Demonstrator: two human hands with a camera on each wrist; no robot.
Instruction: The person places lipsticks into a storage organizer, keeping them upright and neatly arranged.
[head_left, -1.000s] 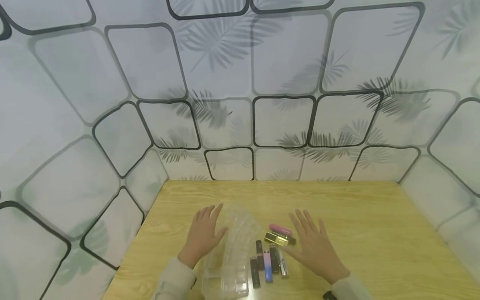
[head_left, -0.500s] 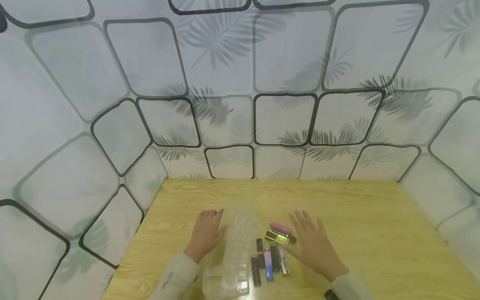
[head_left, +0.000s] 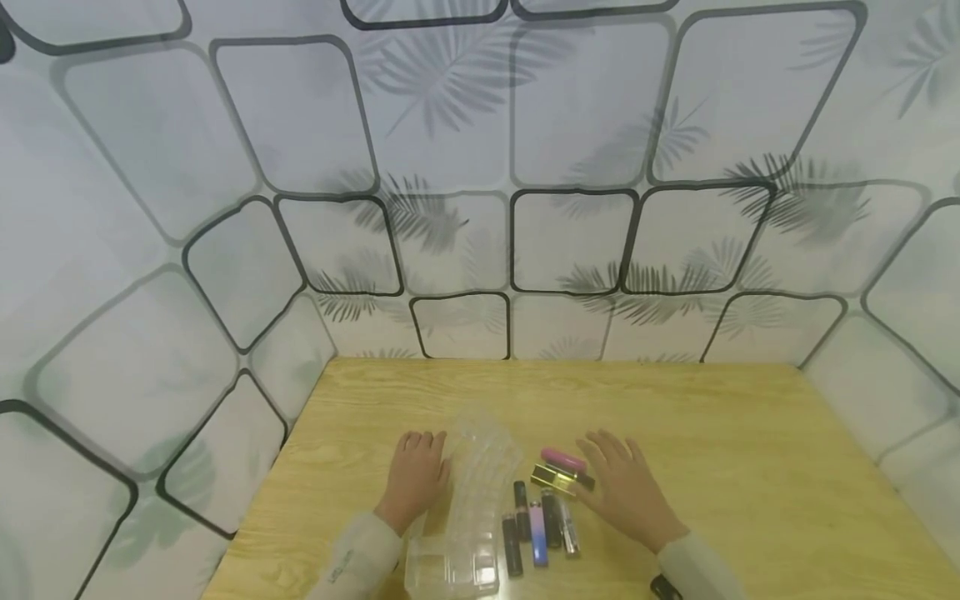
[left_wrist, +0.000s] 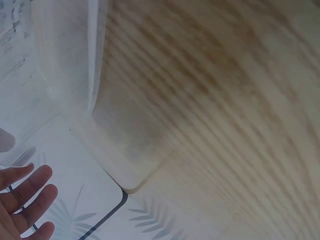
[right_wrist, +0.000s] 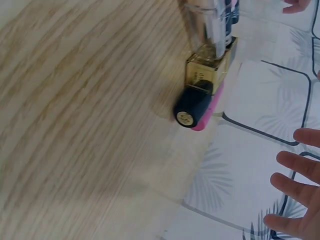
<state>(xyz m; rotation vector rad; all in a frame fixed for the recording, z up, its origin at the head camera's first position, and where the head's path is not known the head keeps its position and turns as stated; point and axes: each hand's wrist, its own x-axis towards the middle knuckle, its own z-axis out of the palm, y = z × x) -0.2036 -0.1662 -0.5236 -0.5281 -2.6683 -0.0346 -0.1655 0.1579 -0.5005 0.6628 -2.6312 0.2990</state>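
My left hand (head_left: 415,479) holds nothing and lies just left of a clear plastic organizer (head_left: 468,533) with many small compartments. In the left wrist view its loosely bent fingers (left_wrist: 32,195) are apart from the organizer's wall (left_wrist: 93,65). My right hand (head_left: 628,496), also bare of any object, has relaxed, spread fingers (right_wrist: 295,187). Its thumb side is close to a gold-and-black lipstick (head_left: 553,479) and a dark-capped tube (right_wrist: 192,107). Behind these lies a pink tube (head_left: 562,459).
Between organizer and right hand lie several cosmetic tubes: black ones (head_left: 512,546), a pink-to-blue one (head_left: 538,537) and a silvery clear one (head_left: 569,533). The wood-grain table (head_left: 720,442) ends at a patterned backdrop (head_left: 570,242) at the back and sides.
My left hand has drawn slightly back, its fingers bending from outstretched to relaxed. The right hand's fingers have also lowered and bent a little. The tubes and organizer stay in place.
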